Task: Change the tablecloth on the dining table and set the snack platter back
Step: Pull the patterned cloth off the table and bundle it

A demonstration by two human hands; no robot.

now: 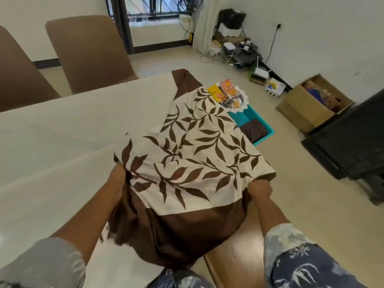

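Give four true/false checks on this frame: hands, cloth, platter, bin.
1. The left hand and right hand both grip the cream, brown-bordered leaf-print tablecloth. True.
2. The white lace-edged snack platter sits on the cream table. False: it rests on the teal plastic bin on the floor.
3. Two brown upholstered chairs stand beyond the table. True.
4. The bin is empty. False: a folded dark brown cloth lies inside.

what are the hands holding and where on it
The leaf-print tablecloth: the left hand grips its bunched left edge, the right hand its right edge.
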